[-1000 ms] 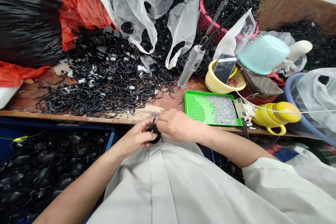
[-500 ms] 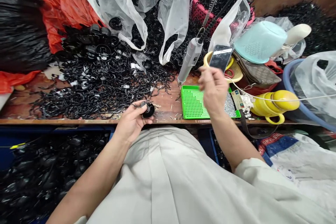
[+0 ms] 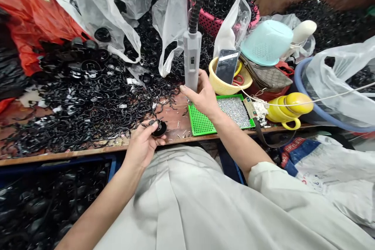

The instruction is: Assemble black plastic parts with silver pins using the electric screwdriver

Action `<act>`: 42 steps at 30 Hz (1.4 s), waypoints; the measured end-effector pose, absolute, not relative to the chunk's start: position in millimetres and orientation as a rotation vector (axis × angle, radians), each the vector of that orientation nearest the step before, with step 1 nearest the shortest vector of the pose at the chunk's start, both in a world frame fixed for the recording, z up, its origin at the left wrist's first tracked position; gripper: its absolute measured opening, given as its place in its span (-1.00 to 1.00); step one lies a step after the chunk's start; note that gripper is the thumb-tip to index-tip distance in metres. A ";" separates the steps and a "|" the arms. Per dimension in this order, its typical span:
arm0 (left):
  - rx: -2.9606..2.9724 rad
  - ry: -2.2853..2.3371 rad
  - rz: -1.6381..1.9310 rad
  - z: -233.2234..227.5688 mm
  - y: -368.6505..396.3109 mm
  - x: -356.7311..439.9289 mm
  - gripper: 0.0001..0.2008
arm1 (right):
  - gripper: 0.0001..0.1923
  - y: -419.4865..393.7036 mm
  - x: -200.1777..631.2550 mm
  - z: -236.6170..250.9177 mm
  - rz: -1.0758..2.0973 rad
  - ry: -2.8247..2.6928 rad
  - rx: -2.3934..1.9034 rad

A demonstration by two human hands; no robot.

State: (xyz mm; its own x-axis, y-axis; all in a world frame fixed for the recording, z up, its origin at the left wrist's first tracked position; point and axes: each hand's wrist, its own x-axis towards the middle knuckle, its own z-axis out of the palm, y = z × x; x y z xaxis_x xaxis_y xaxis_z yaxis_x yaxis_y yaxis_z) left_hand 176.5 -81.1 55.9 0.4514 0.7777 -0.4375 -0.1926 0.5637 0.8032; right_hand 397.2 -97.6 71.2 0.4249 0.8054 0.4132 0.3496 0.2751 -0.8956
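Note:
My left hand (image 3: 143,140) is closed on a round black plastic part (image 3: 159,128) near the table's front edge, with a thin black piece lying across its top. My right hand (image 3: 203,95) is around the lower body of a grey electric screwdriver (image 3: 191,56), thumb at its front and fingers partly hidden behind it. The screwdriver hangs upright from a coiled cord. Beneath my right forearm lies a green perforated tray (image 3: 202,122), its right side filled with small silvery screws (image 3: 233,110).
Thin black strips (image 3: 96,105) are heaped on the left of the table. Behind my right hand, a yellow basket (image 3: 222,86) holds a phone (image 3: 227,65). A yellow flask (image 3: 293,106) and a blue tub (image 3: 301,82) stand at right. A blue crate (image 3: 113,168) of black parts sits below left.
My right hand has moved left from above the tray to the electric screwdriver and closed round it. The screwdriver now hangs straighter. My left hand still holds the black part. The view has shifted right.

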 end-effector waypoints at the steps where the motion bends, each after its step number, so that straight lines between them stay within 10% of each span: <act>1: 0.760 0.921 0.683 56.2 -82.3 179.7 -0.74 | -0.46 -104.8 396.0 75.4 0.458 -1.130 -1.293; 42: 0.976 0.879 0.544 33.4 -104.5 256.8 -0.65 | -0.50 -182.8 421.9 51.7 0.457 -0.587 -1.414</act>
